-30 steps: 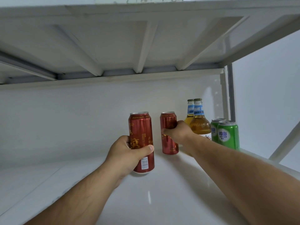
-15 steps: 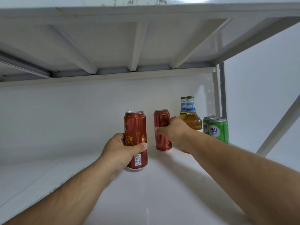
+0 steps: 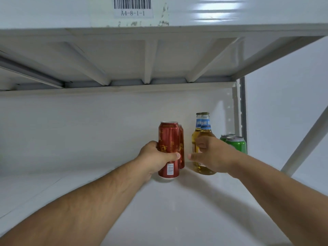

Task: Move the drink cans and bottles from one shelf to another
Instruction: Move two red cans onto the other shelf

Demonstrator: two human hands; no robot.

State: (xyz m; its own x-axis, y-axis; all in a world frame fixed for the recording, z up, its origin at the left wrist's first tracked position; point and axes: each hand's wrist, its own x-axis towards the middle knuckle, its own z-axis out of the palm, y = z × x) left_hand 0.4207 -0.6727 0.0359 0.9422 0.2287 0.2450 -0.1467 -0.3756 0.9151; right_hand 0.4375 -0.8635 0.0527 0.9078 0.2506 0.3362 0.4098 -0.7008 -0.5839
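Note:
My left hand (image 3: 158, 158) is shut on a tall red can (image 3: 168, 139), which stands upright on the white shelf (image 3: 159, 219). A second red can (image 3: 181, 148) stands directly behind it, mostly hidden. My right hand (image 3: 213, 156) is apart from that can, fingers spread and holding nothing, in front of two amber glass bottles (image 3: 205, 132) with blue neck labels. Two green cans (image 3: 237, 144) stand at the far right beside the bottles.
The underside of the shelf above (image 3: 150, 55) hangs low overhead and carries a barcode label (image 3: 133, 7). A grey upright post (image 3: 242, 110) and a slanted brace (image 3: 307, 139) bound the right end. The back wall lies close behind the drinks.
My right hand has let go of the second red can and drawn back to the right. My left hand has brought its can in front of that one. The view tilted upward.

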